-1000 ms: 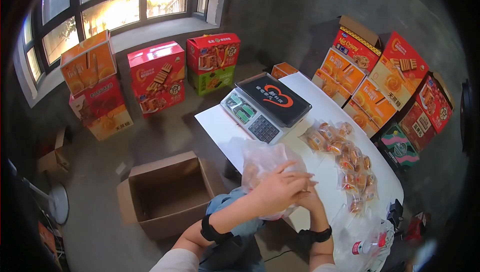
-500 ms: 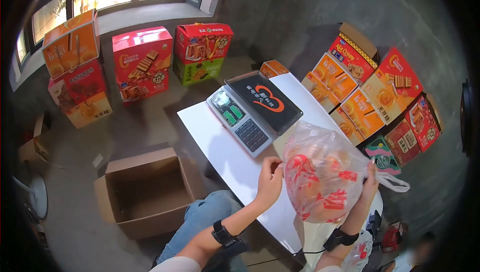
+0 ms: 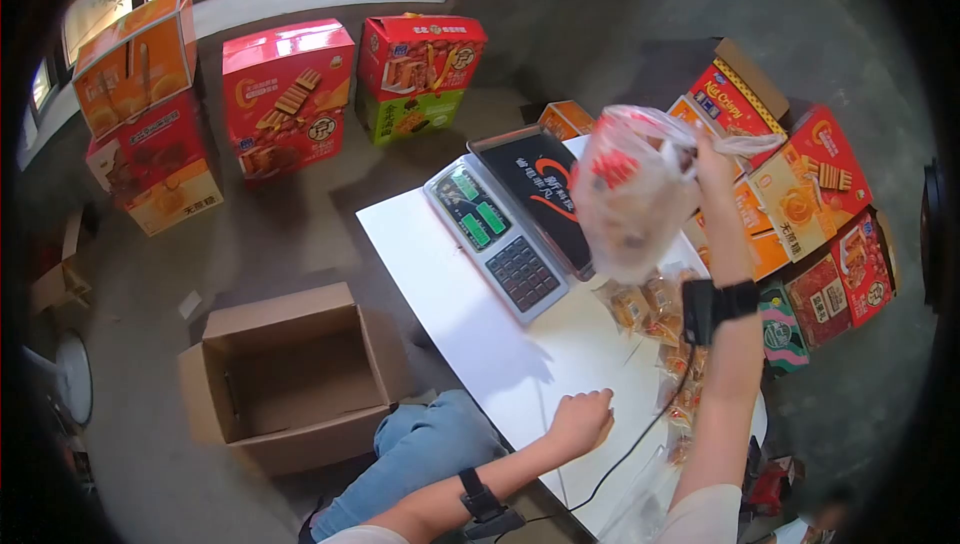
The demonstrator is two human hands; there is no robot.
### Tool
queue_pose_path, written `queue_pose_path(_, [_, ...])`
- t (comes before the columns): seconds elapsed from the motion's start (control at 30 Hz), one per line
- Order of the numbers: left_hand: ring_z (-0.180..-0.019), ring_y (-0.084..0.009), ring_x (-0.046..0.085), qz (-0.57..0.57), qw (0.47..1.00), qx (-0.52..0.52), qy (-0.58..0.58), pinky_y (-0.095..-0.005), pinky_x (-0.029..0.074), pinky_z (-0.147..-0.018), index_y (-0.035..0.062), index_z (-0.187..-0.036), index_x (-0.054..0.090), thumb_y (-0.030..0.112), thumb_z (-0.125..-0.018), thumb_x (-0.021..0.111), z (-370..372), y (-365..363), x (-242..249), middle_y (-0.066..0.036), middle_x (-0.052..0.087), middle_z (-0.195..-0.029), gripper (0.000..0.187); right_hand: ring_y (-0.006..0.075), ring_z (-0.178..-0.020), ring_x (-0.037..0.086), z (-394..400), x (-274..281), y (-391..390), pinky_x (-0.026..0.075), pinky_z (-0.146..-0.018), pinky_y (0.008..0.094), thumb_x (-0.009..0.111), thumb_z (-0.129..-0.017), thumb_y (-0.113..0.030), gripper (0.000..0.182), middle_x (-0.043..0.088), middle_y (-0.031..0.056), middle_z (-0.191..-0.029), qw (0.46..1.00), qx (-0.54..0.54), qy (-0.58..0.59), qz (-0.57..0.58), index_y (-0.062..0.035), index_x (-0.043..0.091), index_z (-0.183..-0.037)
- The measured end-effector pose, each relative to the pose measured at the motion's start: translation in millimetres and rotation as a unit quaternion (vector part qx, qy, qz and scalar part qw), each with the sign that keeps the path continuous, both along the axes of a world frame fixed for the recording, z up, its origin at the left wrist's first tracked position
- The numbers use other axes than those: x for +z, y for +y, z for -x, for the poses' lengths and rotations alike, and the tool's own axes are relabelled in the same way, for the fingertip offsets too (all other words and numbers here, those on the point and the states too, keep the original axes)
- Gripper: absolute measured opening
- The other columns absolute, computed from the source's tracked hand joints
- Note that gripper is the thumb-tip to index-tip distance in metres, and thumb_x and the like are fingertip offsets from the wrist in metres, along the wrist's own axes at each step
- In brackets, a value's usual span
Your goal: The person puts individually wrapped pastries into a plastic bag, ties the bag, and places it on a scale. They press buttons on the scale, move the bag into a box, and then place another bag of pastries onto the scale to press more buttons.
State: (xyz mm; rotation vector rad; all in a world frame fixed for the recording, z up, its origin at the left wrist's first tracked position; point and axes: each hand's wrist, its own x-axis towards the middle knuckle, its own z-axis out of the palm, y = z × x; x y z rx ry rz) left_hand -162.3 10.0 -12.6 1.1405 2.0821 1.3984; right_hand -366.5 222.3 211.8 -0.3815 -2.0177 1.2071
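My right hand point(image 3: 712, 169) is closed round the gathered neck of a translucent plastic bag point(image 3: 630, 209) with red print. Filled with orange-brown items, the bag hangs over the right edge of a digital scale point(image 3: 500, 234), overlapping its black platform in this view. The scale's green displays are lit. My left hand point(image 3: 582, 426) is curled shut, low over the white table point(image 3: 480, 354), apart from the bag. Between my arms and along the table's right side lie several small clear-wrapped snacks point(image 3: 660, 309).
An open cardboard box point(image 3: 290, 369) stands on the floor at left. Red, orange and green snack cartons point(image 3: 285, 104) line the wall under the window. More cartons point(image 3: 795, 209) are stacked behind the table at right. A cable runs from my right wrist strap point(image 3: 718, 311) across the table.
My right hand has carried the bag up and away, toward the scale. My left hand has let go of the bag and dropped lower, uncovering the wrapped snacks.
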Motion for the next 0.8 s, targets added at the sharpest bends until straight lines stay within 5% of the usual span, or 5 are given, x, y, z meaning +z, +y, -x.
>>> queue_pose_path(0.1, [-0.077,-0.0361,0.058,0.007,1.0,-0.003,0.02,-0.0452,0.043,-0.068,0.0011,-0.103,0.05,0.018,-0.084,0.045,-1,5,3,-0.018,0.061,-0.084,0.026,0.0144,-0.069,0.059,60,-54,-4,0.048,-0.055,0.0255,0.049,-0.09,-0.023,0.022,0.059,0.0061,-0.082,0.989,0.039,-0.038,0.138,-0.0033,0.054,-0.099])
queue_pose_path(0.3, [-0.075,-0.0328,0.057,0.02,0.999,0.001,0.032,-0.0438,0.042,-0.065,0.0018,-0.097,0.049,0.012,-0.08,0.045,15,-3,11,-0.015,0.058,-0.08,0.02,0.0154,-0.076,0.061,111,-112,-54,0.048,-0.063,0.0266,0.047,-0.089,-0.028,0.029,0.061,0.0063,-0.086,0.985,0.028,-0.084,0.147,-0.0025,0.054,-0.101])
queue_pose_path(0.43, [-0.076,-0.0326,0.057,-0.02,0.999,0.016,0.024,-0.0437,0.042,-0.066,0.0024,-0.099,0.049,0.013,-0.08,0.046,16,-6,10,-0.016,0.058,-0.081,0.022,0.0139,-0.072,0.058,102,-106,-77,0.045,-0.063,0.0255,0.051,-0.085,-0.025,0.026,0.06,0.0071,-0.087,0.988,0.062,-0.101,0.095,-0.002,0.054,-0.098])
queue_pose_path(0.6, [-0.07,-0.0323,0.058,-0.053,0.997,0.03,0.046,-0.0438,0.043,-0.062,0.0028,-0.097,0.049,0.015,-0.08,0.048,14,-8,5,-0.016,0.057,-0.075,0.021,0.0176,-0.084,0.053,62,-102,-119,0.042,-0.073,0.0285,0.055,-0.081,-0.016,0.023,0.056,0.0113,-0.091,0.989,-0.073,0.084,-0.092,0.0024,0.052,-0.094])
queue_pose_path(0.8, [-0.068,-0.0367,0.057,-0.063,0.997,0.008,0.035,-0.044,0.046,-0.059,0.0018,-0.079,0.049,0.017,-0.074,0.055,16,-12,6,-0.016,0.056,-0.077,0.017,0.0152,-0.076,0.052,25,-131,-119,0.042,-0.072,0.0283,0.052,-0.083,-0.011,0.016,0.055,0.0075,-0.083,0.997,0.018,0.002,-0.073,0.0015,0.051,-0.092])
